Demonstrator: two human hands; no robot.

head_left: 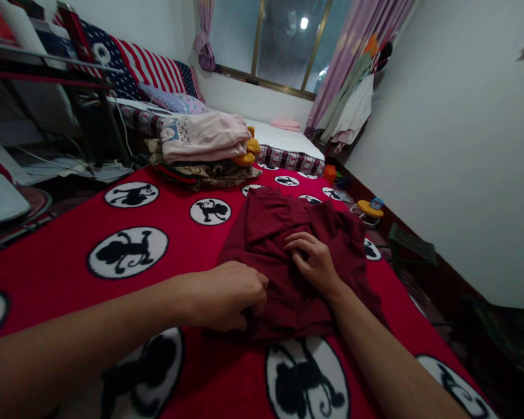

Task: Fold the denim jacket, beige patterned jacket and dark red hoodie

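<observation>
A maroon garment (279, 227) lies on a red blanket (179, 218) printed with black monkey figures in white ovals. Its upper part is rumpled into folds, and its exact kind is hard to make out. At the garment's near left edge, my left hand (231, 294) has its fingers curled down and closed on the cloth; the fingertips are partly hidden. My right hand (312, 259) rests on the middle of the garment, fingers loosely bent and the thumb apart from them. Beyond, a stack of folded clothes (205, 137) has a pale pink printed top uppermost.
Left of the blanket stands a dark shelf table (48, 74) carrying a red flask (75, 32). A white bed surface (283, 139) lies at the back beneath the window. Clothes (351, 110) hang by the right wall, above a yellow stool (370, 208) and a dark folding stool (413, 244).
</observation>
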